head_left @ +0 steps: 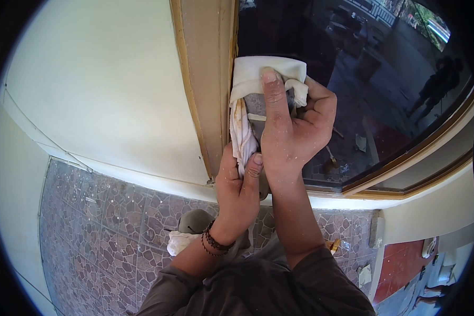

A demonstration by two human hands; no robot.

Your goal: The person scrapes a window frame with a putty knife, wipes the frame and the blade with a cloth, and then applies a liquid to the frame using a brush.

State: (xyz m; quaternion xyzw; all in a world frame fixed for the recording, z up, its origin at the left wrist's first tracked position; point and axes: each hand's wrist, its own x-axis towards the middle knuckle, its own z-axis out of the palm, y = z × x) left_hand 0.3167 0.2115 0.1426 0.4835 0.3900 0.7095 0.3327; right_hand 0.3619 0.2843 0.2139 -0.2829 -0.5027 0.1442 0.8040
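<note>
A folded white cloth (247,71) is held up close in front of the edge between the wooden frame and the dark glass. My right hand (295,121) is closed on its upper part, thumb pressed over the front and fingers curled behind. Lower down, my left hand (239,184) pinches the bunched, brown-stained tail of the same cloth between thumb and fingers. Within the fold shows a rough grey patch (254,102) with a pale strip under it; I cannot tell what it is. A dark beaded bracelet circles my left wrist.
The wooden frame (208,79) runs between a cream wall (105,68) and the dark glass pane (363,89), which mirrors a figure and a yard. Patterned tile floor (100,226) spreads below, with a rounded grey object (195,221) beside a white rag (180,243). Someone's feet (432,295) show lower right.
</note>
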